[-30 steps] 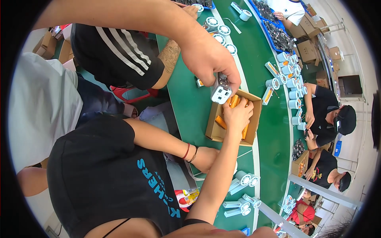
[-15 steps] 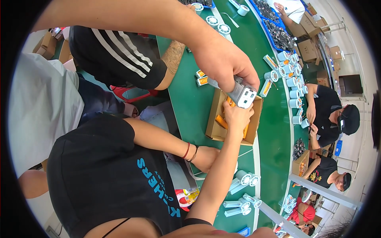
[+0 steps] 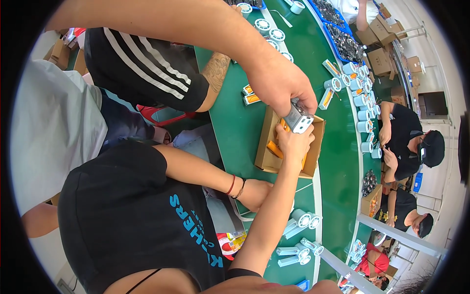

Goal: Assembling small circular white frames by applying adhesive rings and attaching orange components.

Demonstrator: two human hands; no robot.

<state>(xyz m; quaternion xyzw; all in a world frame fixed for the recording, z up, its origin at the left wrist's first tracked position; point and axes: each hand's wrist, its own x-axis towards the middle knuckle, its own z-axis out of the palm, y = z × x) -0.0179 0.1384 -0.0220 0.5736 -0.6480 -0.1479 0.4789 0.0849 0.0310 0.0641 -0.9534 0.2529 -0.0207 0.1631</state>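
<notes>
My right hand [image 3: 294, 142] reaches into an open cardboard box [image 3: 262, 159] holding orange cylindrical pieces [image 3: 274, 149]. Its fingers curl, but what they grip is hidden. My left hand [image 3: 255, 195], with bracelets at the wrist, lies beside the box's near side; the right forearm crosses in front and hides its fingers. Another person's arm comes in from the upper left. That person's hand [image 3: 281, 81] grips a grey casing with a slotted white end [image 3: 303, 124] right above my right hand; I cannot tell whether it touches my fingers.
Pale blue handheld fans [image 3: 301, 220] lie on the green table [image 3: 338, 186] below the box; more fans [image 3: 362, 100] line its far side. Blue trays of dark parts [image 3: 342, 43] stand at the upper right. A seated neighbour's tattooed forearm [image 3: 215, 73] rests nearby. Several co-workers [image 3: 406, 142] sit across.
The other person's hand and the grey casing have shifted slightly down and left, the casing's white end tilting toward my right hand. My own hands have hardly moved.
</notes>
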